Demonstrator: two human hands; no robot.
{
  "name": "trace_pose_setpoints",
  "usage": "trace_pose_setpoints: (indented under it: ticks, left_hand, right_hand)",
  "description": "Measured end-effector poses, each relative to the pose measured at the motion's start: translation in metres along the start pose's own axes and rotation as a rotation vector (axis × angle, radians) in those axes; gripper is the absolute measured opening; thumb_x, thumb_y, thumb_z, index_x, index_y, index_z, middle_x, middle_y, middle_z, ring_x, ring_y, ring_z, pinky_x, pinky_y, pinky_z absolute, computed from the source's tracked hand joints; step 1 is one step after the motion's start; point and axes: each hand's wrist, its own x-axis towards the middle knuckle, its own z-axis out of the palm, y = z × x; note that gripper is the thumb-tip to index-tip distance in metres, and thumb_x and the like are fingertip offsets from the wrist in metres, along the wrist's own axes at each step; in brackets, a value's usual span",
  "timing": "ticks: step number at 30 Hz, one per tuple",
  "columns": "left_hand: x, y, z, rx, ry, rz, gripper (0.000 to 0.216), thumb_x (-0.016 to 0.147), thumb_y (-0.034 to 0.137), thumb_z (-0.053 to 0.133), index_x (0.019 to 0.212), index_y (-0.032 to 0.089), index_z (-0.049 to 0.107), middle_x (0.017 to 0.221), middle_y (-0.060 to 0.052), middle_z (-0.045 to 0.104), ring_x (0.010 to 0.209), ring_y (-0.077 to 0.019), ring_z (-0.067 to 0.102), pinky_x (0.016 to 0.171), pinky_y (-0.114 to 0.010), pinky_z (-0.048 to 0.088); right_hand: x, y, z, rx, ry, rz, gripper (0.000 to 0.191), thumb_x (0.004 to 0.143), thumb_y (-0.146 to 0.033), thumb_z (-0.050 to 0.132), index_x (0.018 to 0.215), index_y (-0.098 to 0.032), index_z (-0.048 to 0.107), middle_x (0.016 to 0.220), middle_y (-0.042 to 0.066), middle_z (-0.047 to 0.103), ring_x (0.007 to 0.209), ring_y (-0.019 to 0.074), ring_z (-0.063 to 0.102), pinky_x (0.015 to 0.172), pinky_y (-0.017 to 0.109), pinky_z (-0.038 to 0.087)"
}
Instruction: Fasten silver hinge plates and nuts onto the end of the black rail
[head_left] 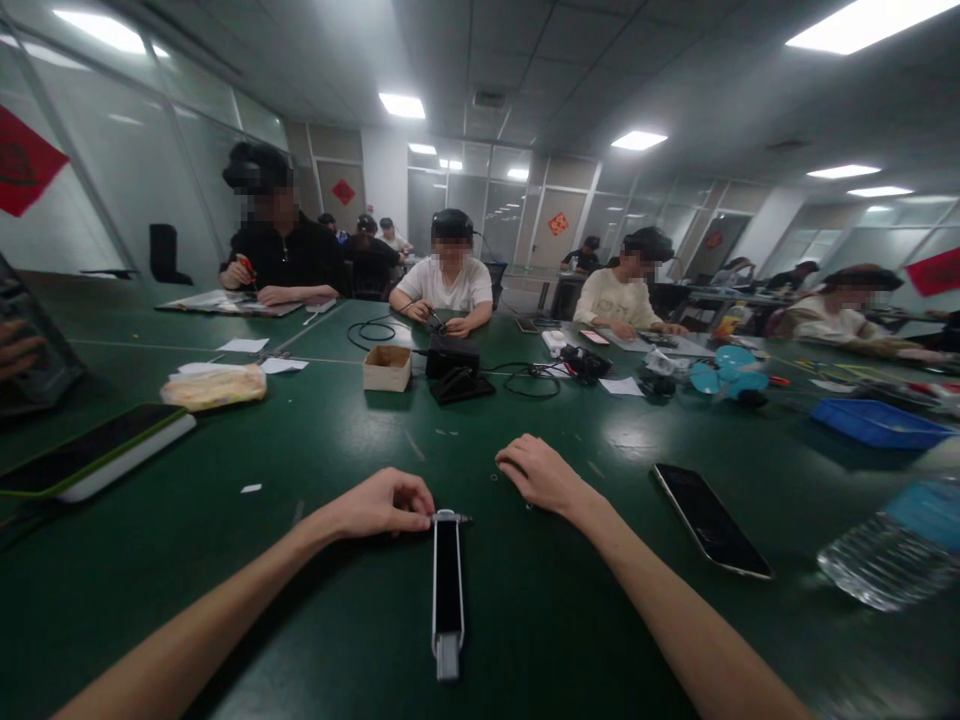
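A long narrow piece with a black strip inside a pale metal frame point(448, 575) lies on the green table, a light grey block at its near end. Across its far end runs a thin metal rod point(459, 519), like a bolt. My left hand point(391, 503) is closed in a pinch at the rod's left end. To the right, my right hand point(544, 475) rests low over the table, fingers curled downward and together; anything under the fingertips is hidden. A tiny ring point(493, 478) lies just left of those fingertips.
A phone point(711, 520) and a water bottle point(896, 545) lie at right, a blue tray point(877, 424) beyond. Farther off are a small box point(387, 370), black cables and a blue fan point(727, 373). A green-edged device point(97, 450) lies left. Several people sit across the table.
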Motion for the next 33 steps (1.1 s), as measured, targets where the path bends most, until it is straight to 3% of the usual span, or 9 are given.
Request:
trace_pose_setpoints:
  ticks: [4, 13, 20, 25, 33]
  left_hand:
    - [0.000, -0.001, 0.000, 0.006, 0.003, 0.004, 0.032, 0.071, 0.040, 0.070, 0.088, 0.013, 0.064, 0.075, -0.001, 0.062, 0.055, -0.0105, 0.051, 0.049, -0.020, 0.040]
    - [0.001, 0.000, -0.001, 0.055, -0.021, 0.017, 0.030, 0.075, 0.039, 0.068, 0.090, 0.013, 0.064, 0.073, 0.000, 0.062, 0.053, -0.0095, 0.050, 0.049, -0.020, 0.038]
    - [0.001, -0.001, -0.001, 0.063, -0.016, 0.011, 0.032, 0.076, 0.040, 0.067, 0.090, 0.012, 0.064, 0.072, 0.000, 0.061, 0.054, -0.0098, 0.050, 0.049, -0.020, 0.039]
    - [0.001, -0.001, 0.000, 0.062, -0.002, 0.015, 0.034, 0.075, 0.043, 0.068, 0.090, 0.013, 0.064, 0.075, -0.001, 0.061, 0.057, -0.0107, 0.051, 0.050, -0.021, 0.040]
    - [0.001, -0.001, 0.002, 0.069, 0.006, 0.013, 0.033, 0.076, 0.043, 0.067, 0.091, 0.013, 0.065, 0.076, -0.001, 0.061, 0.058, -0.0108, 0.051, 0.051, -0.020, 0.039]
  right_hand:
    - [0.003, 0.007, 0.005, -0.029, -0.014, 0.056, 0.024, 0.093, -0.017, 0.049, 0.112, -0.014, 0.063, 0.107, 0.011, 0.063, 0.098, 0.0198, 0.055, 0.085, 0.035, 0.045]
    - [0.009, 0.003, 0.012, -0.120, -0.105, 0.103, 0.021, 0.092, -0.013, 0.048, 0.096, -0.012, 0.069, 0.093, 0.012, 0.066, 0.089, 0.0227, 0.058, 0.079, 0.033, 0.046]
    - [0.008, -0.004, 0.014, -0.153, -0.072, 0.128, 0.019, 0.090, -0.009, 0.045, 0.093, -0.008, 0.063, 0.096, 0.017, 0.063, 0.090, 0.0250, 0.055, 0.080, 0.036, 0.045]
    - [-0.001, -0.012, 0.005, -0.072, -0.001, 0.149, 0.015, 0.090, -0.011, 0.045, 0.091, -0.008, 0.060, 0.089, 0.013, 0.061, 0.083, 0.0221, 0.056, 0.076, 0.034, 0.046]
    - [-0.017, -0.045, 0.006, 0.173, 0.016, 0.039, 0.008, 0.089, -0.014, 0.053, 0.090, -0.014, 0.061, 0.087, 0.006, 0.064, 0.079, 0.0153, 0.058, 0.073, 0.027, 0.048]
